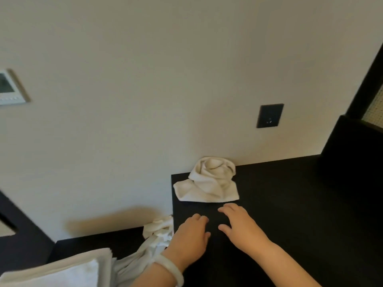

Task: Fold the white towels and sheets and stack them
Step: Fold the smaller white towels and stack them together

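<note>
A crumpled white towel lies bunched at the back left corner of a black table, against the wall. My right hand hovers open just in front of it, fingers spread, holding nothing. Beside it, my left hand, with a white bangle on the wrist, is open over the table's left edge. A second crumpled white cloth hangs beside the table's left side. A stack of folded white towels sits at the bottom left.
A lower black surface runs left of the table. A black socket plate is on the beige wall, and a white control panel at the far left. Dark furniture rises at the right.
</note>
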Tool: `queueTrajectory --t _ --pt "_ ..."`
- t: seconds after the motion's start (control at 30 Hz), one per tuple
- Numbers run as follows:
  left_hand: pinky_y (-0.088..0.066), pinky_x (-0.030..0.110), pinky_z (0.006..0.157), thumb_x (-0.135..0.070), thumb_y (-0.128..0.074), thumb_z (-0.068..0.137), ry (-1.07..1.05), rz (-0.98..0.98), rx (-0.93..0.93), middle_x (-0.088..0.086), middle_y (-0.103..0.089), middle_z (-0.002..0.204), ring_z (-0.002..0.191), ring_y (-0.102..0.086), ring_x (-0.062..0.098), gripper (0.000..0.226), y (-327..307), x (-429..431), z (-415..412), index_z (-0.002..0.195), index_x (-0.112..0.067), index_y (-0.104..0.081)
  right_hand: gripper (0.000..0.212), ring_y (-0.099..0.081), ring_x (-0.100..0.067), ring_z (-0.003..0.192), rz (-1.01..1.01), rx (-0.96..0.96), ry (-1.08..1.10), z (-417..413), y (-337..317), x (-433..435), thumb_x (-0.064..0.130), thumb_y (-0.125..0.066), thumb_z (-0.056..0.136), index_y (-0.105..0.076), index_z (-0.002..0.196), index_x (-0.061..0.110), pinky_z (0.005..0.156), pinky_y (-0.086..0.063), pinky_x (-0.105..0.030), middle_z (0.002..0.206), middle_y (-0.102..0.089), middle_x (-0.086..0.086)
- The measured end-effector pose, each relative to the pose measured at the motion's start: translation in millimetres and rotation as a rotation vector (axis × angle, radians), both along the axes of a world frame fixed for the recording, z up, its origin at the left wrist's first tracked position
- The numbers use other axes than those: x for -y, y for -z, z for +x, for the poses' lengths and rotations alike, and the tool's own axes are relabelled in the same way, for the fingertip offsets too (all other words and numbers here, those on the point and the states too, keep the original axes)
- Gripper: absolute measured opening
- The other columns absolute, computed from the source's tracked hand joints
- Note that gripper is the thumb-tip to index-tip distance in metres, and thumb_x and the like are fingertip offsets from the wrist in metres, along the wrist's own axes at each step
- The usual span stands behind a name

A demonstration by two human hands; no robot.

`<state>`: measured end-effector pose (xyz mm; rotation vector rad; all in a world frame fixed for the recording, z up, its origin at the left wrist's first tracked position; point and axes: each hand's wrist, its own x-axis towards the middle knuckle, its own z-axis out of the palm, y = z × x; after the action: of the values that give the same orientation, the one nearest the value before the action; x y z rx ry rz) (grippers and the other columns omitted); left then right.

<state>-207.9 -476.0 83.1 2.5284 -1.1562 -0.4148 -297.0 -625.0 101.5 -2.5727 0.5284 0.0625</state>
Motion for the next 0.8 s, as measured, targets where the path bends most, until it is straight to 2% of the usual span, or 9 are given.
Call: queueTrajectory --t 0.17,0.33,0.43,0.5,0.57,0.63,0.7,0.8 --pt "-0.039 0.041 0.109 -0.030 -0.057 0.096 -0.021 0.117 0.066 0.002 -0.035 0.146 0.132 -0.040 0.024 0.052 -2 43 5 0.143 -0.017 -0.039 0.067 -0.016 -0.016 0.150 0.007 -0.090 0.040 7 -5 54 0.032 -0.062 0.095 -0.030 0.153 0.024 0.119 -0.023 -0.036 0.163 -0.018 0.004" --pt "-0.033 0.041 0.114 -0.024 -0.055 0.097 -0.070 0.121 0.142 0.007 -0.021 0.158 0.143 -0.026 0.027 0.062 3 65 41 0.150 -0.015 -0.025 0.070 -0.014 -0.016 0.151 0.077 -0.115 0.062 22 -2 60 0.033 -0.063 0.094 -0.028 0.154 0.028 0.120 -0.021 -0.037 0.164 -0.015 0.006" --pt "-0.026 0.042 0.117 -0.015 -0.051 0.099 -0.080 0.041 0.064 0.009 -0.009 0.163 0.147 -0.020 0.028 0.076 6 85 53 0.157 -0.030 -0.004 0.069 -0.014 -0.015 0.151 0.093 -0.104 0.064 26 3 68 0.033 -0.062 0.095 -0.027 0.154 0.029 0.119 -0.021 -0.036 0.164 -0.014 0.006" --pt "-0.031 0.045 0.114 -0.013 -0.049 0.098 -0.114 0.023 0.008 0.014 -0.007 0.161 0.141 -0.031 0.032 0.087 7 98 55 0.153 -0.045 0.010 0.068 -0.015 -0.015 0.150 0.082 -0.118 0.067 25 3 76 0.032 -0.061 0.095 -0.026 0.154 0.029 0.119 -0.023 -0.036 0.164 -0.014 0.007" --pt "-0.036 0.045 0.108 -0.017 -0.049 0.098 -0.175 0.064 0.017 0.016 -0.011 0.159 0.132 -0.039 0.032 0.089 10 108 59 0.149 -0.049 0.016 0.068 -0.016 -0.015 0.150 0.071 -0.117 0.078 27 3 86 0.031 -0.061 0.096 -0.026 0.154 0.029 0.118 -0.024 -0.036 0.164 -0.014 0.007" --pt "-0.035 0.047 0.107 -0.024 -0.048 0.098 -0.214 0.129 0.039 0.010 -0.011 0.160 0.132 -0.036 0.031 0.083 11 117 63 0.152 -0.046 0.012 0.067 -0.018 -0.015 0.150 0.065 -0.102 0.078 30 1 99 0.030 -0.061 0.096 -0.027 0.154 0.029 0.118 -0.025 -0.036 0.164 -0.016 0.007" --pt "-0.028 0.051 0.110 -0.024 -0.048 0.097 -0.215 0.176 0.033 0.001 -0.012 0.162 0.140 -0.026 0.031 0.076 13 126 61 0.155 -0.040 -0.001 0.065 -0.021 -0.015 0.149 0.080 -0.066 0.068 33 0 116 0.028 -0.061 0.096 -0.029 0.153 0.028 0.118 -0.026 -0.035 0.163 -0.019 0.006" --pt "-0.017 0.050 0.116 -0.021 -0.046 0.095 -0.199 0.068 -0.038 -0.008 -0.020 0.159 0.147 -0.014 0.023 0.065 22 138 34 0.151 -0.040 -0.019 0.058 -0.036 -0.015 0.139 0.113 -0.006 0.006 37 2 142 0.024 -0.060 0.096 -0.036 0.149 0.022 0.111 -0.035 -0.030 0.155 -0.034 0.003"
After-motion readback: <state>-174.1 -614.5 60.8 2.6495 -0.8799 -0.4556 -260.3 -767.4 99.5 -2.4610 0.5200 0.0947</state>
